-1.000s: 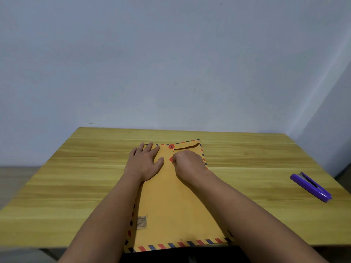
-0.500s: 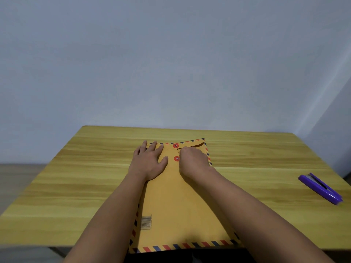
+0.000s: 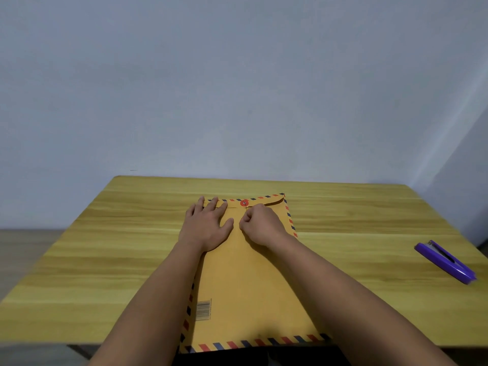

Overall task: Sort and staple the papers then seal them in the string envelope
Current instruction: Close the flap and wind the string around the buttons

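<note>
A tan string envelope [image 3: 245, 286] with a red-and-blue striped border lies lengthwise on the wooden table [image 3: 105, 254], flap folded down at the far end. A red button [image 3: 244, 203] shows on the flap; the lower button is hidden under my right hand. My left hand [image 3: 206, 225] lies flat, pressing the envelope's upper left part. My right hand [image 3: 260, 224] has its fingers curled just below the red button, pinching what appears to be the thin string; the string itself is barely visible. No papers are in sight.
A purple stapler [image 3: 445, 261] lies near the table's right edge. The envelope's near end overhangs the front edge of the table. A plain wall stands behind the table.
My right hand has shifted slightly down and left over the lower button, which showed before. My left hand stays flat on the envelope.
</note>
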`<state>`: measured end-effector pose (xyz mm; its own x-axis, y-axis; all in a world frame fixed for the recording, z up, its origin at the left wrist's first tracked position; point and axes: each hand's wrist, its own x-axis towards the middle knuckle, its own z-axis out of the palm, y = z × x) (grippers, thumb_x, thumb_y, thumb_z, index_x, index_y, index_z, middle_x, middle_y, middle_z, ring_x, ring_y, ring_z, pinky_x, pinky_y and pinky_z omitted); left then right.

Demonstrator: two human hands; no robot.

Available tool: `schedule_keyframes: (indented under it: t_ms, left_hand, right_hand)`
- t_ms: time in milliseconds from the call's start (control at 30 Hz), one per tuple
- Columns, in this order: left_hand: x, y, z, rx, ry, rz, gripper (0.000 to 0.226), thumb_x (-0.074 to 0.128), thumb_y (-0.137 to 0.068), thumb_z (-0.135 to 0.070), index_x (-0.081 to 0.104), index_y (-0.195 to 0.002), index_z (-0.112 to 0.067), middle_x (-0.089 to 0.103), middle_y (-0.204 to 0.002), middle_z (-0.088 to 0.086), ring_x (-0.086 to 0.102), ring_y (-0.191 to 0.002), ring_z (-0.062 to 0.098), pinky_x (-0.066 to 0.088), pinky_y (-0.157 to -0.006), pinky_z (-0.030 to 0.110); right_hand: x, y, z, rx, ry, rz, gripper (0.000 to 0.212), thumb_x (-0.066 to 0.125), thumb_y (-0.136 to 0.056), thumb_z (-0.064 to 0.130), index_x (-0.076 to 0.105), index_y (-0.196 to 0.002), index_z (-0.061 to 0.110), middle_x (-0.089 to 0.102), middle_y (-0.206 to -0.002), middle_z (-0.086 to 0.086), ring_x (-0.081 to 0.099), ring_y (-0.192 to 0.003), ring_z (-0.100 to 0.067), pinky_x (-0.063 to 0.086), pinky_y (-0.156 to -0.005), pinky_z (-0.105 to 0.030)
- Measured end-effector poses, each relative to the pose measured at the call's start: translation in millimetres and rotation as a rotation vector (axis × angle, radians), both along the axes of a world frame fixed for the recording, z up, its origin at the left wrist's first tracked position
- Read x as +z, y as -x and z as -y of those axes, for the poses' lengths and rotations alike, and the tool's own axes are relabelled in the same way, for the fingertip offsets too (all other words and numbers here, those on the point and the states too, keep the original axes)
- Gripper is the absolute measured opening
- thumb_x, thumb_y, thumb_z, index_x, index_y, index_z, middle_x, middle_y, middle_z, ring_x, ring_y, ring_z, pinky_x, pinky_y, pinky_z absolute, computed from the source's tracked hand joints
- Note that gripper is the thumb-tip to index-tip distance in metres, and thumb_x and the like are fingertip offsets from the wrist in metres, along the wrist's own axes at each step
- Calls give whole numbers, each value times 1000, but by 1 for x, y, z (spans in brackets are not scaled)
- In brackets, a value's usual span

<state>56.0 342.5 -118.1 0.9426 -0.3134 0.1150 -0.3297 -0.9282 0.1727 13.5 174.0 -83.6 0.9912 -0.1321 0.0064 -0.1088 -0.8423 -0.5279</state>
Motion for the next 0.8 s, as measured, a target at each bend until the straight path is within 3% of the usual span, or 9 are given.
schedule_keyframes:
  t_ms: [100, 200, 367, 633, 800]
  left_hand:
    - [0, 0, 0, 0, 9, 1, 69, 26, -94, -65, 27, -157, -37, 20, -167, -4, 6, -155, 29, 10, -124, 49]
    - [0, 1, 0, -3, 15, -2, 69, 25, -93, -65, 28, -156, -37, 20, -167, -4, 6, -155, 28, 10, -124, 49]
    - [2, 4, -1, -18, 30, -14, 66, 24, -94, -58, 25, -157, -37, 18, -168, -4, 4, -155, 28, 9, -124, 48]
    - [0, 1, -1, -24, 29, 2, 67, 24, -93, -57, 26, -157, -36, 18, -168, -5, 3, -156, 27, 8, -124, 47]
    - [-1, 0, -1, -25, 18, 5, 68, 23, -92, -58, 27, -156, -37, 18, -168, -5, 3, -156, 26, 8, -124, 47]
  right_hand:
    - [1, -2, -1, 64, 36, 10, 19, 64, -98, 23, 74, -83, 18, 73, -87, -1, 68, -86, -23, 60, -74, -38]
    - [5, -7, -1, 157, 110, 15, 17, 64, -99, 26, 77, -91, 20, 73, -94, 1, 67, -90, -22, 60, -76, -39]
    - [24, -18, 1, 349, 374, 75, 19, 60, -100, 27, 79, -98, 25, 73, -100, 1, 65, -96, -23, 50, -72, -34]
    - [42, -51, 19, 529, 586, 77, 17, 64, -94, 22, 80, -100, 25, 74, -94, 3, 65, -88, -22, 42, -67, -29]
    - [38, -66, 38, 450, 538, 90, 19, 64, -98, 34, 79, -103, 23, 76, -97, 3, 69, -92, -22, 56, -73, -35]
